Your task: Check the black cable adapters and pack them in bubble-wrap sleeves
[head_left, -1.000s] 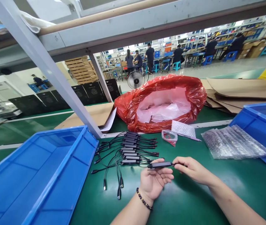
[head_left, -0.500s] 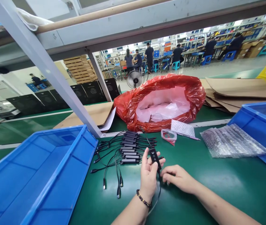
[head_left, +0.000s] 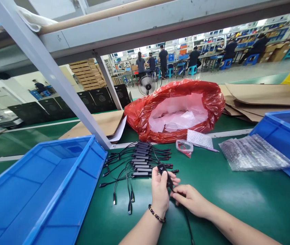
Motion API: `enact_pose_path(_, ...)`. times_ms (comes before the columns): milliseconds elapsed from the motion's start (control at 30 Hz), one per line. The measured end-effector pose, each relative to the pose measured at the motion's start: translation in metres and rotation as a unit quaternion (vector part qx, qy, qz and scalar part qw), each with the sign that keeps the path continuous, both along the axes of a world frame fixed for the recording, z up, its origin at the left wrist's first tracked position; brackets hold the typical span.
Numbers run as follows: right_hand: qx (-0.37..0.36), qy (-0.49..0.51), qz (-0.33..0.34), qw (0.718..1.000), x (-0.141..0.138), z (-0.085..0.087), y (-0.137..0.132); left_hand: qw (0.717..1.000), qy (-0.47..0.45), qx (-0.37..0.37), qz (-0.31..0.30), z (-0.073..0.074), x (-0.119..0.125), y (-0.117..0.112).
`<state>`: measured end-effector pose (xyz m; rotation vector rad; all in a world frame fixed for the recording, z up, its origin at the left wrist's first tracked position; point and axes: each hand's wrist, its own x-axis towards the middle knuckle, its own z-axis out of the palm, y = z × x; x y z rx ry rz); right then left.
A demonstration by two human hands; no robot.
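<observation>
My left hand (head_left: 160, 192), with a beaded bracelet at the wrist, is closed around a small black cable controller (head_left: 162, 168), its thumb lying across the front. A thin lead runs up from the controller's top end. Close below it, my right hand (head_left: 194, 201) pinches the black cable (head_left: 188, 224) that leaves the bottom end and trails down toward the table's near edge. Just beyond my left hand, several similar cable controllers (head_left: 141, 164) lie stacked in a row on the green table, their leads and plugs spread to both sides.
A blue bin (head_left: 58, 177) stands at the left, another blue bin (head_left: 283, 131) at the right beside bubble-wrap bags (head_left: 254, 153). Behind the row sits a red plastic bag (head_left: 137, 117) of clear wrappers. A tape roll (head_left: 184, 146) and pen (head_left: 208, 148) lie nearby. A metal post (head_left: 58, 76) slants at left.
My left hand has tilted the controller and its thumb has moved higher on it. My right hand has come in and closed on the cable, which now hangs further right.
</observation>
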<state>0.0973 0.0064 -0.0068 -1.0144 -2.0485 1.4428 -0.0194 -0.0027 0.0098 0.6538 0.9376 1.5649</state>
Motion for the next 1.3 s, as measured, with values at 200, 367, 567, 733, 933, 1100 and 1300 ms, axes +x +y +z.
enact_pose_path(200, 0.314, -0.100, -0.029, 0.944, 0.022, -0.001, 0.013, 1.000, -0.002, -0.001, 0.007, -0.001, -0.005, 0.005)
enact_pose_path(367, 0.494, -0.155, -0.070, 0.853, 0.043, 0.004, 0.027, 0.987, 0.085, -0.080, -0.108, -0.006, 0.005, 0.000)
enact_pose_path(567, 0.452, -0.089, -0.138, 0.877, 0.044, 0.006, 0.030, 0.957, 0.174, -0.094, -0.210, -0.017, 0.012, -0.002)
enact_pose_path(733, 0.151, 0.035, -0.156, 0.976, 0.033, 0.009, 0.022, 0.967, 0.165, -0.077, -0.180, -0.017, 0.012, -0.002)
enact_pose_path(933, -0.157, 0.209, -0.162, 0.951, 0.026, 0.009, 0.023, 0.970, 0.074, -0.053, -0.226, -0.013, 0.011, -0.003)
enact_pose_path(1100, -0.150, 0.264, -0.161, 0.939, 0.026, 0.010, 0.024, 0.965, 0.023, -0.068, -0.254, -0.016, 0.011, -0.005)
enact_pose_path(1300, 0.009, 0.213, -0.168, 0.962, 0.025, 0.009, 0.015, 0.958, 0.048, -0.075, -0.271, -0.014, 0.011, -0.006)
